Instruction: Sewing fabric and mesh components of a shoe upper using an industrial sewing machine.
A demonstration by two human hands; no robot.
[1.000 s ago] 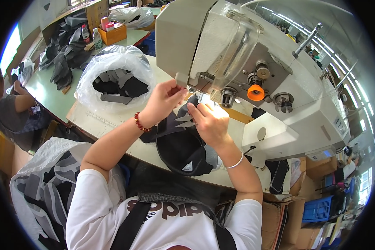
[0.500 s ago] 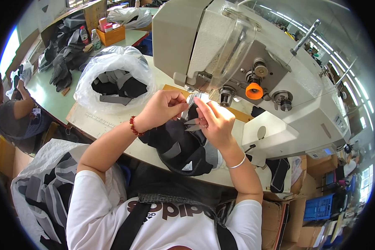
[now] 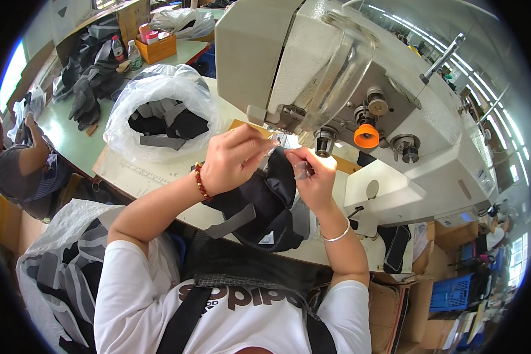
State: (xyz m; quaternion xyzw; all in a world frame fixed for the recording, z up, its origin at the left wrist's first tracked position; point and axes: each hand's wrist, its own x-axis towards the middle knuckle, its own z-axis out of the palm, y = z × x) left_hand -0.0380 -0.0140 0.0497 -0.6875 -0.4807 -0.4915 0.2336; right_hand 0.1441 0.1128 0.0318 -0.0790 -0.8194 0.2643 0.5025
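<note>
My left hand (image 3: 237,158) is closed in a pinch just left of the sewing machine's (image 3: 289,112) needle area; anything between its fingertips is too fine to make out. Opposite it, my right hand (image 3: 316,177) is closed too, its thumb and forefinger pinched near the needle. Small metal scissors (image 3: 302,171) show partly inside the right hand, mostly covered by the fingers. Beneath both hands a black fabric piece (image 3: 265,206) lies bunched on the machine table (image 3: 137,171). A grey fabric strip (image 3: 233,222) trails from its left side toward the table's near edge.
A clear plastic bag (image 3: 118,118) of black and grey pieces stands left of the machine. Another open sack (image 3: 47,248) of cut pieces sits at lower left. A black sewn piece (image 3: 396,248) lies at the table's right end. A person (image 3: 23,165) sits at far left.
My left hand has turned and moved closer to the needle. The scissors have drawn back into my right hand, blades no longer sticking out. The grey strip now hangs further toward the near edge.
</note>
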